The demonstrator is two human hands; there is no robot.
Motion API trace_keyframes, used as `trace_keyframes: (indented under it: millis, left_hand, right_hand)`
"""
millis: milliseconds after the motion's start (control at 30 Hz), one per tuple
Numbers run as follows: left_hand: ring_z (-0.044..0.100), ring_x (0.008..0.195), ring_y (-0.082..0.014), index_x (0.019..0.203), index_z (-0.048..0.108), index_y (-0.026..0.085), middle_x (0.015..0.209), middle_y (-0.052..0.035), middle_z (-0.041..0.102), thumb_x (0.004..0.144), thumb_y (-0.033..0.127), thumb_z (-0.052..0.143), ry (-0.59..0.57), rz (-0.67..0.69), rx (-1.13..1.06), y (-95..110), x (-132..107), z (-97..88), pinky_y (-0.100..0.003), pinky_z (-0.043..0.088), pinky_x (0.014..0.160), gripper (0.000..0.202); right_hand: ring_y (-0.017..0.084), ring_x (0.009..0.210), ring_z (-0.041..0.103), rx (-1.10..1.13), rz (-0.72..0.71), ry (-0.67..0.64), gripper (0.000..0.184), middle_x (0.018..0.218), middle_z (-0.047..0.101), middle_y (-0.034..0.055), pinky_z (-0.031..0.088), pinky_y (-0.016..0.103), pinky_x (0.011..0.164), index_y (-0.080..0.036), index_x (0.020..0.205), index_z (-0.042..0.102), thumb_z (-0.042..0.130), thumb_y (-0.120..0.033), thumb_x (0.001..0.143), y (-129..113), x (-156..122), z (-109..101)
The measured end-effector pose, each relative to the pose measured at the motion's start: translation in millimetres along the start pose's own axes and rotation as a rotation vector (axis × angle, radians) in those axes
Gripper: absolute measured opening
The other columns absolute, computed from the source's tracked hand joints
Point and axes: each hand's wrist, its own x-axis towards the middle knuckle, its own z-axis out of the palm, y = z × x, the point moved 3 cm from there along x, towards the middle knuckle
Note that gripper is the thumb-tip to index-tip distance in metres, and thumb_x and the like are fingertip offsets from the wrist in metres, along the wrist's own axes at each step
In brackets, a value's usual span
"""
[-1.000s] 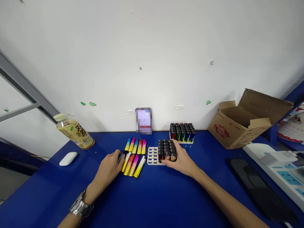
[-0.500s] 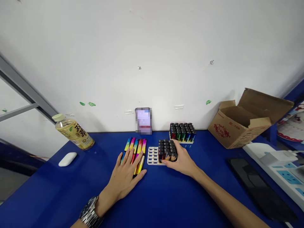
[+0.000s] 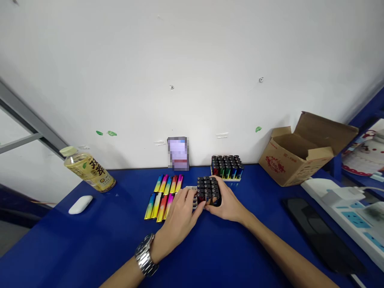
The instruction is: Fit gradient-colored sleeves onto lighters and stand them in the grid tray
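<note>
The right hand (image 3: 227, 200) is wrapped around the right side of the black-topped tubes (image 3: 207, 189), holding them. They stand in a white tray (image 3: 195, 203) on the blue desk (image 3: 207, 248). The left hand (image 3: 180, 213) bends over the tray's left part, thumb by the tubes; I can't tell if it grips anything.

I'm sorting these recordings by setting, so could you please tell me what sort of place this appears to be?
Probably an indoor workspace for small hand work: a blue tabletop bears black-topped pieces packed upright, with a white power strip at the right.
</note>
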Motion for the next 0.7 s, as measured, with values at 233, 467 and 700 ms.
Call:
trace_keyframes:
  millis: [233, 467, 700]
  left_hand:
    - [0.061, 0.081, -0.0183, 0.096, 0.051, 0.019, 0.089, -0.0059, 0.062, 0.092, 0.029, 0.044, 0.017, -0.055, -0.235, -2, -2, 11.2, -0.031, 0.05, 0.069, 0.013]
    - [0.062, 0.083, -0.0169, 0.1, 0.04, 0.02, 0.093, -0.0068, 0.06, 0.09, 0.025, 0.042, 0.271, -0.205, -0.443, -7, 0, -3.3, -0.031, 0.05, 0.069, 0.011]
    - [0.055, 0.064, -0.0153, 0.081, 0.045, 0.022, 0.077, 0.0002, 0.056, 0.081, 0.026, 0.049, -0.186, -0.266, -0.223, -5, 14, 4.9, -0.028, 0.04, 0.055, 0.006]
  right_hand:
    - [0.028, 0.115, 0.051, -0.021, 0.017, -0.041, 0.074, 0.123, 0.053, 0.0104, 0.041, 0.042, 0.096, -0.022, 0.129, 0.035, 0.072, -0.027, 0.065, -2, 0, -1]
    - [0.029, 0.119, 0.048, -0.102, 0.027, -0.051, 0.081, 0.126, 0.05, 0.0101, 0.038, 0.044, 0.098, -0.024, 0.132, 0.033, 0.076, -0.032, 0.063, 2, -1, 1]
    - [0.028, 0.112, 0.051, -0.077, -0.009, -0.047, 0.073, 0.12, 0.054, 0.0089, 0.041, 0.041, 0.093, -0.024, 0.127, 0.038, 0.074, -0.029, 0.064, -1, -1, -1]
